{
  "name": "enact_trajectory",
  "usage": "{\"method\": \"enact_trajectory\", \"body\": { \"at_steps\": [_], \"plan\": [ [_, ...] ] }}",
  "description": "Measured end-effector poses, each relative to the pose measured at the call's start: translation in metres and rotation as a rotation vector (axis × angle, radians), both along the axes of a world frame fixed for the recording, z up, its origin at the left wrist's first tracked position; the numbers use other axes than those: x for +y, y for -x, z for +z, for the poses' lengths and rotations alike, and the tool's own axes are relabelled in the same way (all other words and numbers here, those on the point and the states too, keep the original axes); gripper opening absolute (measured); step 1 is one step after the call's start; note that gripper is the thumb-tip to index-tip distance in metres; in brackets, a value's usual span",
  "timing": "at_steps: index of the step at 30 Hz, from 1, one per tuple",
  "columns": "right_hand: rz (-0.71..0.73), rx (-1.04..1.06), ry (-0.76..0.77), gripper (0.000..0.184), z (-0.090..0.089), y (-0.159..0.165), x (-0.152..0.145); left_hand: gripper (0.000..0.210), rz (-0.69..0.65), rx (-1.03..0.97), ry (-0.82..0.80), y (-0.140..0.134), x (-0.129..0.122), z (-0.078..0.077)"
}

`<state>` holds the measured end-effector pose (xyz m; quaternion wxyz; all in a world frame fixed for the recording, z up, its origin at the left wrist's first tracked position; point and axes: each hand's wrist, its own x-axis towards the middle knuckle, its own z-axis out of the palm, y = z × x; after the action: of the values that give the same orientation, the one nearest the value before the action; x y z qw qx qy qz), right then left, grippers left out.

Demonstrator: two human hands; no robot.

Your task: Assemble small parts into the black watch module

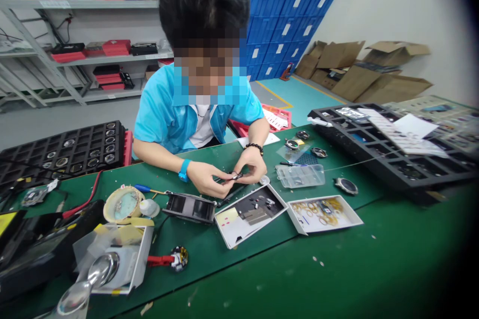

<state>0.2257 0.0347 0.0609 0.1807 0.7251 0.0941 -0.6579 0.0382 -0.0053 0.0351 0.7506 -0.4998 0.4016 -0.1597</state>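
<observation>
Neither my left hand nor my right hand is in the picture. Across the green bench a co-worker (202,119) in a blue shirt sits bent over the work. The co-worker's two hands (209,178) meet above the bench, their fingertips pinching a small dark part (236,176) too small to name. Below them stands a black two-bay holder (190,208). A white box lid (229,237) with small black parts lies in front, and beside it a white tray (350,222) of yellow rings.
At front left are a white box (140,264) with a metal spoon-shaped piece (77,296), a tape roll (112,204) and a dark device (48,244). Watch cases (346,186) and a clear plastic case (299,176) lie right of centre. A black compartment tray (374,147) stands at right.
</observation>
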Motion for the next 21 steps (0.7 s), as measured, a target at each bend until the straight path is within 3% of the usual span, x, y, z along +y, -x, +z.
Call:
{"method": "enact_trajectory", "body": {
  "at_steps": [3,7,9,12,14,18,21],
  "plan": [
    [-0.221,-0.097,0.384,0.023,0.004,0.002,0.0,0.036,0.054,0.104,0.158,0.0,0.002,-0.004],
    [-0.317,-0.188,0.447,0.013,0.005,0.001,-0.002,0.025,0.007,0.054,0.178,-0.002,0.003,-0.012],
    [-0.291,-0.206,0.447,0.009,0.004,0.001,-0.004,0.022,-0.036,-0.051,0.076,-0.003,0.002,-0.014],
    [-0.241,-0.195,0.443,0.009,0.001,0.003,-0.002,0.02,-0.136,-0.273,-0.297,-0.004,0.002,-0.016],
    [-0.237,-0.217,0.494,0.016,-0.002,0.005,0.003,0.017,-0.169,-0.31,-0.416,-0.003,0.002,-0.015],
    [-0.314,-0.28,0.674,0.03,-0.009,0.013,0.015,0.014,-0.107,-0.15,-0.128,0.002,0.003,-0.016],
    [-0.309,-0.281,0.675,0.024,-0.015,0.019,0.017,0.018,-0.069,-0.119,-0.006,0.009,0.003,-0.017]
  ]
}}
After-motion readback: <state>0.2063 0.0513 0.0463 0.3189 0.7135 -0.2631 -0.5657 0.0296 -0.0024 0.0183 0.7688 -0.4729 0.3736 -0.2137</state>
